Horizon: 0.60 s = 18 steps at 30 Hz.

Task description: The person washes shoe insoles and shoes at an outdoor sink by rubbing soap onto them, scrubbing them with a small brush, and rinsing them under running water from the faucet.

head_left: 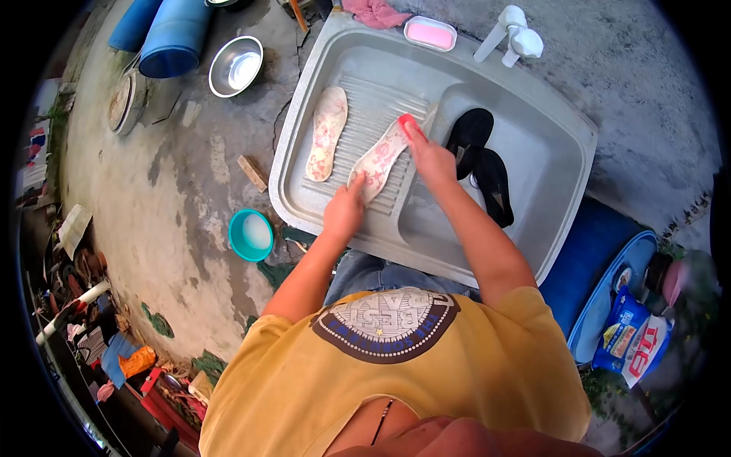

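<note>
On the ribbed washboard of the grey sink (285,171), a floral insole (381,162) lies at a slant. My left hand (345,207) grips its lower end. At the upper end, my right hand (429,156) is closed round a red brush or bar (411,126), which touches the insole; its underside is hidden. A second floral insole (327,133) rests to the left on the washboard, untouched. Two black shoes (493,186) lie in the right basin, partly overlapping, beyond my right hand.
A pink soap bar in a white dish (430,34) and a pink cloth (373,13) are on the back rim beside a white tap (512,36). A teal bucket (251,234), metal bowl (236,67) and brick piece (252,174) are left. Right stands a blue barrel (601,266) with a detergent bag (633,335).
</note>
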Each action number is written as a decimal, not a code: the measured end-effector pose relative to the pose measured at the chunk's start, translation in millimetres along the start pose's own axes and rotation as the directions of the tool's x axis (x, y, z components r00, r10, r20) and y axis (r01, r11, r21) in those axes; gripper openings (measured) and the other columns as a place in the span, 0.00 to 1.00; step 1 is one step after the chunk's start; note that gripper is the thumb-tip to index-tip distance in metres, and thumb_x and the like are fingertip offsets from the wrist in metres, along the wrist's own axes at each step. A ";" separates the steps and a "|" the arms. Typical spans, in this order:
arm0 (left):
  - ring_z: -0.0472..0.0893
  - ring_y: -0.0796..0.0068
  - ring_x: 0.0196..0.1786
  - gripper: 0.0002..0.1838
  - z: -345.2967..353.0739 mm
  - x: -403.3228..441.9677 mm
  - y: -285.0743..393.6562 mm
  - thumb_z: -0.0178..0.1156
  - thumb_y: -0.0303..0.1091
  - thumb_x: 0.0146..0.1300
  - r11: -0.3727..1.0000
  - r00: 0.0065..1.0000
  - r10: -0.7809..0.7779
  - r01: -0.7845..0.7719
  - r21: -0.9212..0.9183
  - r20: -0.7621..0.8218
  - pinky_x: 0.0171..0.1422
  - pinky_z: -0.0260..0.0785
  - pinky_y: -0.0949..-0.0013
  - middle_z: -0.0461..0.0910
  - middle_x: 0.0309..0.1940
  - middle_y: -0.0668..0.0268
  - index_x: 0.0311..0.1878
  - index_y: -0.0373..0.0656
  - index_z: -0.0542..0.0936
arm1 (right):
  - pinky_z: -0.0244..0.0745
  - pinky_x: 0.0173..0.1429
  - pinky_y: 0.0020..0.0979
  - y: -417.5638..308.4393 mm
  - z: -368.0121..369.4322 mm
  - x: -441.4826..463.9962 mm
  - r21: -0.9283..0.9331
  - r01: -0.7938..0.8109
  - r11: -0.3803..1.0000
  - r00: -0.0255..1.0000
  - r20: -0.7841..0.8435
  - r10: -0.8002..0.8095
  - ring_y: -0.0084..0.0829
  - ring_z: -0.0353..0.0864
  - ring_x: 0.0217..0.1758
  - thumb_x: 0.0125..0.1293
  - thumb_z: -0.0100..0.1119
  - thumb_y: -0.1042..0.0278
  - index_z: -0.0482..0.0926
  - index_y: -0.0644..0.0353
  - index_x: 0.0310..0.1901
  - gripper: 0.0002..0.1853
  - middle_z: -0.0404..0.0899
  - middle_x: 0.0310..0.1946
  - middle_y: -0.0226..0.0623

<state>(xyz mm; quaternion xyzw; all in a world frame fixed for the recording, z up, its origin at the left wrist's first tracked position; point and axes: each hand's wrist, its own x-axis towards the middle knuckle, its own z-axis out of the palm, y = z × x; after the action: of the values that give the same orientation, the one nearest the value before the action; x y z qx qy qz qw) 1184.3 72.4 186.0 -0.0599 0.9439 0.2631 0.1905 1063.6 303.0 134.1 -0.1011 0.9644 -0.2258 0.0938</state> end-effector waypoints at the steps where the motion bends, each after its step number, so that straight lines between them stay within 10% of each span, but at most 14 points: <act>1: 0.84 0.40 0.45 0.35 -0.3 1.0 2.3 0.60 0.31 0.69 1.000 1.000 -0.002 0.001 0.024 0.005 0.50 0.77 0.46 0.81 0.47 0.47 0.79 0.60 0.68 | 0.79 0.33 0.49 2.2 29.6 -10.4 0.045 0.052 0.998 0.998 0.030 -0.054 0.50 0.86 0.32 0.77 0.57 0.51 0.70 0.24 0.73 0.25 0.85 0.33 0.46; 3: 0.84 0.41 0.46 0.35 -14.9 -1.1 20.3 0.61 0.31 0.68 0.997 0.995 -0.074 0.072 -0.024 -0.067 0.50 0.77 0.47 0.81 0.45 0.48 0.78 0.57 0.69 | 0.79 0.39 0.48 -44.6 -13.5 -40.0 0.017 0.193 0.981 0.956 0.221 -0.192 0.52 0.86 0.38 0.77 0.57 0.50 0.71 0.26 0.74 0.25 0.87 0.38 0.46; 6: 0.84 0.45 0.44 0.31 -22.6 4.8 22.7 0.64 0.29 0.66 0.985 0.965 -0.092 0.053 -0.162 -0.247 0.48 0.76 0.49 0.81 0.40 0.52 0.73 0.52 0.74 | 0.82 0.45 0.41 -50.6 -28.4 -50.7 0.212 -0.055 0.976 0.972 0.237 0.003 0.46 0.89 0.41 0.79 0.57 0.54 0.73 0.30 0.74 0.24 0.88 0.48 0.48; 12: 0.78 0.61 0.38 0.19 -58.1 16.3 28.4 0.67 0.25 0.55 0.887 0.706 0.444 -0.432 0.161 -0.552 0.43 0.73 0.57 0.76 0.33 0.67 0.52 0.51 0.87 | 0.81 0.50 0.34 -32.3 -52.2 -51.0 0.641 0.187 0.745 0.904 -0.410 0.126 0.51 0.87 0.44 0.79 0.58 0.59 0.74 0.31 0.74 0.24 0.87 0.51 0.48; 18: 0.80 0.58 0.55 0.19 -7.6 7.3 2.7 0.64 0.27 0.54 0.808 0.686 0.588 -0.528 0.262 -0.429 0.59 0.76 0.57 0.82 0.51 0.64 0.51 0.49 0.88 | 0.82 0.41 0.46 -40.1 -41.3 -72.6 0.207 0.238 0.949 0.958 0.112 -0.265 0.49 0.87 0.38 0.77 0.59 0.54 0.72 0.26 0.74 0.26 0.87 0.38 0.44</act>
<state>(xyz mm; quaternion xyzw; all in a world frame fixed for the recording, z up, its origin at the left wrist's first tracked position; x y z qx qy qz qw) 1174.6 70.6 190.4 0.1769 0.9468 0.2285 -0.1415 1130.2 302.2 198.5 -0.2293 0.9084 -0.3203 0.1401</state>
